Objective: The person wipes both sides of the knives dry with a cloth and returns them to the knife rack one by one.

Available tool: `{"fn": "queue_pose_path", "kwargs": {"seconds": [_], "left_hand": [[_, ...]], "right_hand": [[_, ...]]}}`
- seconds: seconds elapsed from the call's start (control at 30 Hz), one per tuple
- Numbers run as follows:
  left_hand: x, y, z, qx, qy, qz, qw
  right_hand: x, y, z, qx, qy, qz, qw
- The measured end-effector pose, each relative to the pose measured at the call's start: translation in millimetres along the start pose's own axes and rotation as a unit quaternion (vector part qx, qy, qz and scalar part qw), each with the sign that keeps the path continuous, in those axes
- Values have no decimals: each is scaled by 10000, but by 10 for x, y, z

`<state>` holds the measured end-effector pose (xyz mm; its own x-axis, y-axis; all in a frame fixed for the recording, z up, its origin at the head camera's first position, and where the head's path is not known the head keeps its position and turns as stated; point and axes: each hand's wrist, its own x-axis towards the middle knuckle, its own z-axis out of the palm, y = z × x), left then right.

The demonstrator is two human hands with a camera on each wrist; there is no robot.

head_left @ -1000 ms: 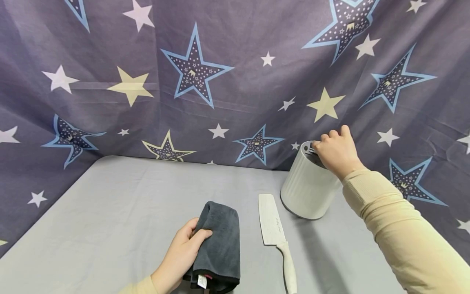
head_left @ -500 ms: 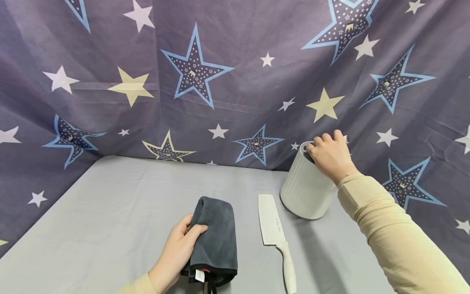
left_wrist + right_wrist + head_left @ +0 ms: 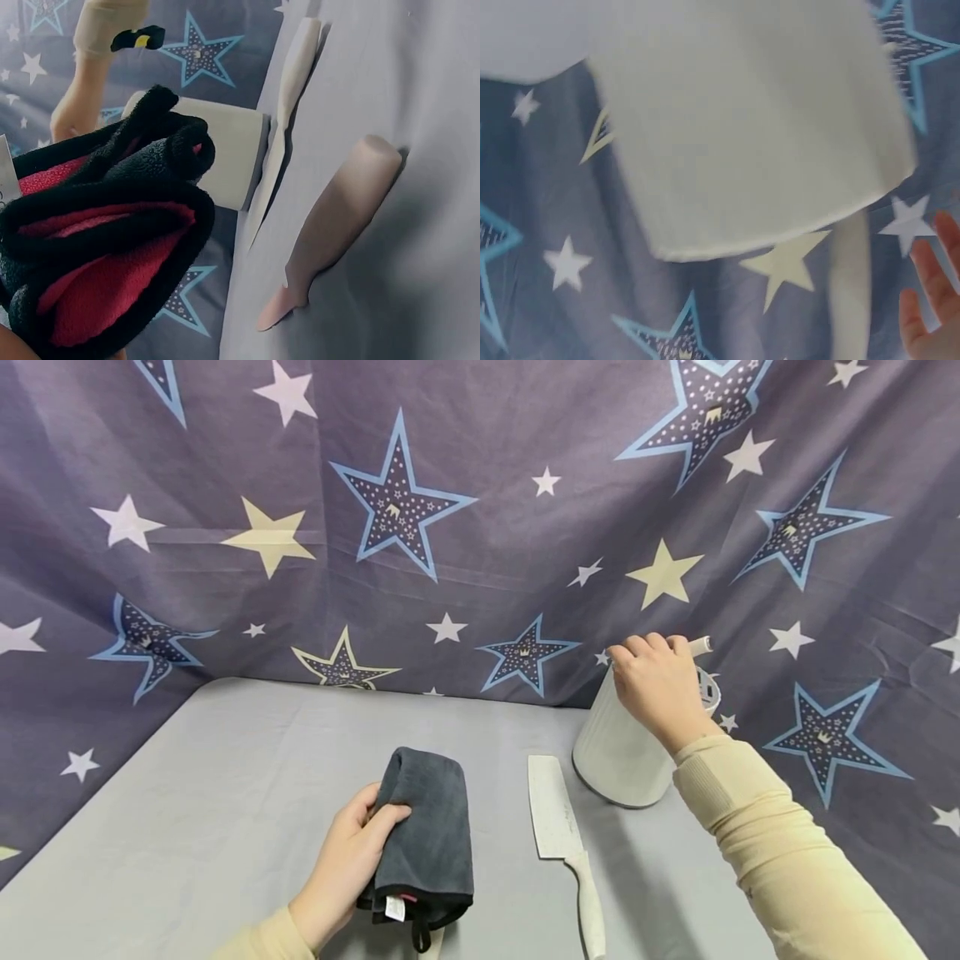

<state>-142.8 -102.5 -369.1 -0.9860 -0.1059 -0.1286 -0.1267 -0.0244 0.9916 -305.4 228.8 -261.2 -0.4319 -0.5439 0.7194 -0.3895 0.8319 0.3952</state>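
My left hand [image 3: 348,852] grips a folded dark grey cloth [image 3: 427,827] with black edging; its red inner side shows in the left wrist view. My right hand [image 3: 654,685] is at the left part of the rim of a white ribbed knife block [image 3: 618,752]. Behind that hand a pale handle [image 3: 701,646] sticks up out of the block. In the right wrist view the fingers [image 3: 932,274] are apart from this handle and hold nothing. A cleaver [image 3: 555,810] lies on the table left of the block. Beneath the cloth lies another handled tool [image 3: 345,202], mostly hidden from above.
A grey cloth covers the table [image 3: 225,802]. Behind it hangs a purple-grey curtain [image 3: 480,527] with a star pattern, close to the back of the knife block. The cleaver's pale handle [image 3: 588,906] points toward the front edge.
My right hand has moved left across the block's top, and a handle and slots now show to its right. My left hand has shifted slightly left and back with the cloth.
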Motion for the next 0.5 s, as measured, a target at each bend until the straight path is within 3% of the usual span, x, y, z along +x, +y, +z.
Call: {"fn": "queue_pose_path", "kwargs": {"seconds": [0.27,0.5], "left_hand": [[40,54,-97,318,57,124,9994],[63,88,-183,573,151,240,9980]], "right_hand": [[-35,-320,-60,770,92,205,9968],[-133,-631,-79,1701,-267,475,9839]]}}
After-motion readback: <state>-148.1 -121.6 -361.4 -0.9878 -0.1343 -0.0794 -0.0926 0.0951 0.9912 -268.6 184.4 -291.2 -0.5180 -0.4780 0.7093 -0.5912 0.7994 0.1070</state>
